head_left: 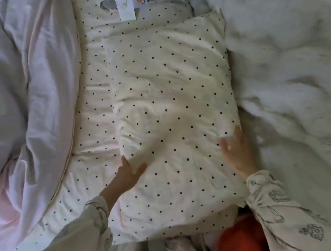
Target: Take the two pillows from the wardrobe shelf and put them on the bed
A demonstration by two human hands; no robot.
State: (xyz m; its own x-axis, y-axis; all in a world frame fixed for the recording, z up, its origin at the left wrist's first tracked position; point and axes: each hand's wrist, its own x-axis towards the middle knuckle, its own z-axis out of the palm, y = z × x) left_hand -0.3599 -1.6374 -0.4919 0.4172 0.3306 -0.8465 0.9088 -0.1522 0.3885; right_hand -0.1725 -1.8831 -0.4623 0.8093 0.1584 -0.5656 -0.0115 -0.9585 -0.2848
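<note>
A cream pillow with black dots point(174, 107) lies flat on the bed, on top of bedding of the same dotted fabric point(93, 105). My left hand point(130, 174) rests flat on the pillow's near left part, fingers spread. On the pillow's near right edge lies my right hand point(238, 153), also flat with fingers apart. Neither hand grips the cloth. I cannot tell whether the dotted bedding underneath is a second pillow. At the far end, paper tags point(126, 5) hang over the dotted fabric.
A pale pink duvet point(29, 102) is bunched along the left. A fluffy white blanket point(290, 65) fills the right side. An orange-red object point(240, 242) sits at the bed's near edge by my right sleeve.
</note>
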